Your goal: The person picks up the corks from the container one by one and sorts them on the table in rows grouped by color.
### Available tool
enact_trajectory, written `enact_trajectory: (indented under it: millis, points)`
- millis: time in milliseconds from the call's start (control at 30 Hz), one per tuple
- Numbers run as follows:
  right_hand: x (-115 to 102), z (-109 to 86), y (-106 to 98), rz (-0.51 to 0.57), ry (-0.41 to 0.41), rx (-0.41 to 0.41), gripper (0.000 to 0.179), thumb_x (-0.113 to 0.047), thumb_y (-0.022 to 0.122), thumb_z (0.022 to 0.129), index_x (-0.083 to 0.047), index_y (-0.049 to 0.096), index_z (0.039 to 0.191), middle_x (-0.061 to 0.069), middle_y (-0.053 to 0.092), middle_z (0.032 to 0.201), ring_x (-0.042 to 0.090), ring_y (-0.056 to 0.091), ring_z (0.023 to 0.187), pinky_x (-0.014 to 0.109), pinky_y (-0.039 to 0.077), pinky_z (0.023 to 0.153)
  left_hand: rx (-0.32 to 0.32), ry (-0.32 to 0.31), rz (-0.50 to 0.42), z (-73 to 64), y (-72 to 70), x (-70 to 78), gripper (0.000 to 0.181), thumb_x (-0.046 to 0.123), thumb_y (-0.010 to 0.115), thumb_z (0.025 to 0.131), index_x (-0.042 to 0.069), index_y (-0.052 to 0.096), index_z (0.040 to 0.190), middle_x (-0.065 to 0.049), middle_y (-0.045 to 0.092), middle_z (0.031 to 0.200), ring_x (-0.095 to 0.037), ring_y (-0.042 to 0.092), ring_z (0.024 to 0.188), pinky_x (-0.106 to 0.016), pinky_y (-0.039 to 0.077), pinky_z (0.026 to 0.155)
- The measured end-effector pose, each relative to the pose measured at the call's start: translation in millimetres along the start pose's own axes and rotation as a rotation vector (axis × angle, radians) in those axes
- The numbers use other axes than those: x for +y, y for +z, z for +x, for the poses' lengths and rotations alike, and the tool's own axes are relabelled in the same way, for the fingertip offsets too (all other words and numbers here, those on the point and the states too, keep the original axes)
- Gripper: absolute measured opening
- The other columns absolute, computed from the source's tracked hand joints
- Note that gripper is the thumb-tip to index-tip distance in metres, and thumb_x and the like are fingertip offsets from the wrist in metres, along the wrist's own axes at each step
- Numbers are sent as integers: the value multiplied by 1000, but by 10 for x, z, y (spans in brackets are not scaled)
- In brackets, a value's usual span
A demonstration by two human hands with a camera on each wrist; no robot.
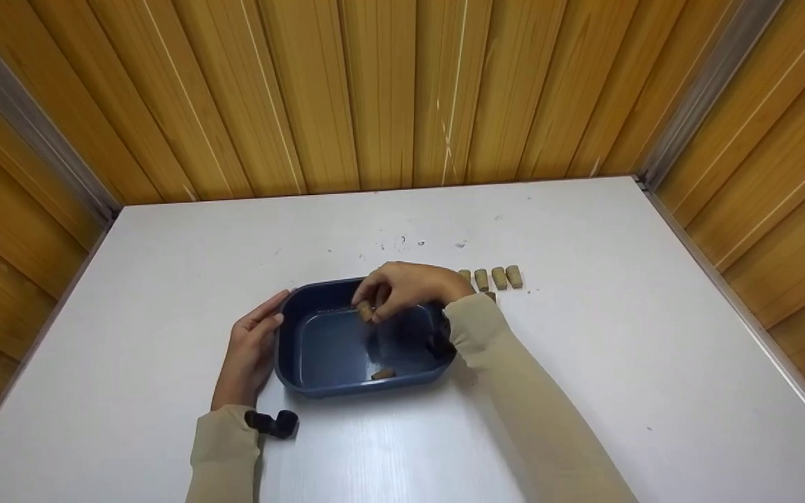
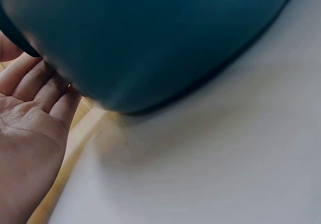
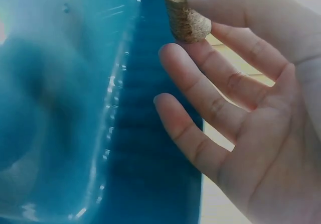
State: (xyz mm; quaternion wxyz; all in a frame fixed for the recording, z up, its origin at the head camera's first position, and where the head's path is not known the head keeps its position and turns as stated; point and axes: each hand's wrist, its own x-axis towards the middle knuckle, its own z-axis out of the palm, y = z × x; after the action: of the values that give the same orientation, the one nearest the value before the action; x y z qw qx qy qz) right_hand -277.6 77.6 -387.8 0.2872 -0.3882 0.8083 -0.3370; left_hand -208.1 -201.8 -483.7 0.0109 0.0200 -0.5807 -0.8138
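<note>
A blue rectangular basin (image 1: 336, 391) sits on the table in the head view. My left hand (image 1: 252, 342) grips its left side, thumb at the rim and fingers along the outer wall; the left wrist view shows the palm (image 2: 30, 128) beside that wall (image 2: 150, 48). Over the basin, my right hand (image 1: 402, 288) pinches a cork stopper (image 1: 365, 311) between thumb and fingertips. The right wrist view shows this cork (image 3: 186, 18) closely, with the other fingers spread. Another cork (image 1: 383, 374) lies inside the basin by its near wall.
Several corks (image 1: 499, 278) stand in a row on the white table (image 1: 619, 349), right of the basin, partly behind my right wrist. A darker cork-like piece (image 1: 490, 297) shows by the sleeve. Wood-patterned walls (image 1: 374, 98) enclose the back and sides.
</note>
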Motion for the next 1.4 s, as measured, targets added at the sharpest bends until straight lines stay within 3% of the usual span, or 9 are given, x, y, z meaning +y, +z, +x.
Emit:
enact_trajectory:
  millis: [300, 667, 933, 1167, 1400]
  points:
    - [5, -198, -124, 9, -62, 62, 40, -5, 70, 84, -2, 63, 124, 12, 69, 106, 17, 65, 95, 23, 55, 83, -10, 2, 14, 3, -7, -4, 43, -5, 52, 92, -8, 49, 135, 12, 68, 116, 0, 56, 119, -15, 42, 104]
    - [171, -500, -190, 25, -125, 192, 41, -7, 70, 85, -2, 62, 125, 13, 64, 113, 25, 63, 99, 40, 54, 93, -16, 7, -20, -9, -20, -17, 42, -6, 52, 92, -7, 51, 133, 9, 69, 117, -2, 57, 119, -17, 44, 103]
    - [348, -716, -205, 14, -125, 293, 40, -11, 69, 87, -3, 62, 125, 12, 63, 117, 28, 62, 106, 45, 53, 95, -13, 12, -12, -5, -11, -14, 41, -6, 51, 91, -5, 54, 132, 10, 69, 116, -2, 58, 118, -16, 43, 104]
    - [520, -943, -184, 16, -75, 404, 38, -11, 69, 86, -8, 64, 124, 9, 63, 120, 29, 59, 111, 46, 51, 97, -21, 14, -35, -10, -18, -18, 38, -8, 50, 91, 5, 64, 124, 10, 69, 115, -1, 58, 118, -16, 43, 103]
    - [715, -1155, -143, 77, -72, 472, 41, -3, 68, 85, 1, 61, 125, 16, 60, 123, 32, 56, 108, 50, 49, 97, -20, 23, -10, -15, -29, -31, 40, -7, 50, 92, -6, 54, 131, 11, 69, 115, -1, 57, 118, -15, 42, 104]
